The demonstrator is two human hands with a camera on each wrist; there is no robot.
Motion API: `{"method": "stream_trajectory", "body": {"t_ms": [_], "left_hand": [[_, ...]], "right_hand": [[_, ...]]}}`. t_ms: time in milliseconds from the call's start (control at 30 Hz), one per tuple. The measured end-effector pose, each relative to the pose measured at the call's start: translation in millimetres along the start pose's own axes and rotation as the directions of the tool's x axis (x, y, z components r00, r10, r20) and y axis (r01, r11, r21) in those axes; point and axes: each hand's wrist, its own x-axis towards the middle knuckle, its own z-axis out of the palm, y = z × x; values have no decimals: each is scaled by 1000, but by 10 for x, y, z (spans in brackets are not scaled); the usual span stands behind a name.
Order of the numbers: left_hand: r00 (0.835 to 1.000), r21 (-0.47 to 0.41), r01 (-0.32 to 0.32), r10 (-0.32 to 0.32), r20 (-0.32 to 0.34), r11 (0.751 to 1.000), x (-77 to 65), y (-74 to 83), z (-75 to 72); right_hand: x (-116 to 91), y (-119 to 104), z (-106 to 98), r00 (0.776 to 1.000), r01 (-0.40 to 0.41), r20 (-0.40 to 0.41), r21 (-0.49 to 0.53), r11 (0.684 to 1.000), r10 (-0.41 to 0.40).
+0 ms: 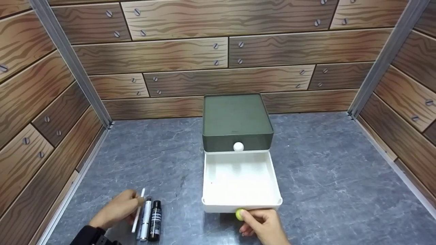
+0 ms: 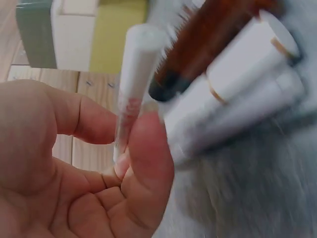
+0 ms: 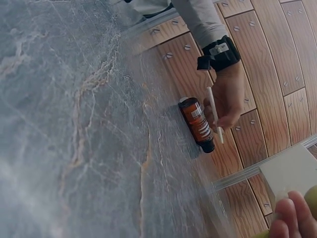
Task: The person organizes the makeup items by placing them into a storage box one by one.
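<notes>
My left hand [image 1: 117,208] pinches a slim white pen [image 1: 138,211] between thumb and fingers; red print shows on it in the left wrist view. Just right of that hand lie a white marker [image 1: 145,219] and a dark bottle [image 1: 156,221] with a black cap, side by side. The bottle [image 3: 196,121] looks brown in the right wrist view. With thumb and fingers, my right hand [image 1: 267,224] holds the yellow-green knob [image 1: 238,214] of a white drawer [image 1: 238,183]. The drawer stands pulled out, with nothing visible inside.
A dark green drawer [image 1: 221,143] with a white knob [image 1: 238,146] sits above the white one, pushed in. Wood-print walls [image 1: 184,51] enclose the grey marbled surface [image 1: 323,170] at the back and both sides, with metal strips at the corners.
</notes>
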Motion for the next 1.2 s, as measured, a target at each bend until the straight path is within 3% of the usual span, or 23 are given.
{"method": "stream_trajectory", "body": {"t_ms": [167,333,467,700,1200], "left_hand": [[988,-133,-56,74,135,990,55,153,-19],[967,-226,-95,144,209,969,103,370,-28],[955,-314,-119,195,224,942,139,595,4],[947,-398,-113,220,233,910,189,961,142],[928,-479,-81,242,285,874,332,1427,500]], "right_hand": [[-4,1,8,1000,-2,-4,4,1000,2],[-8,-4,3,1000,16,-17,-19,1000,-16],[1,-5,-2,1000,17,-21,-29,999,-17],[7,-1,1,1000,-1,-14,-19,1000,1],[2,-3,9,999,-14,-34,-28,1000,13]]}}
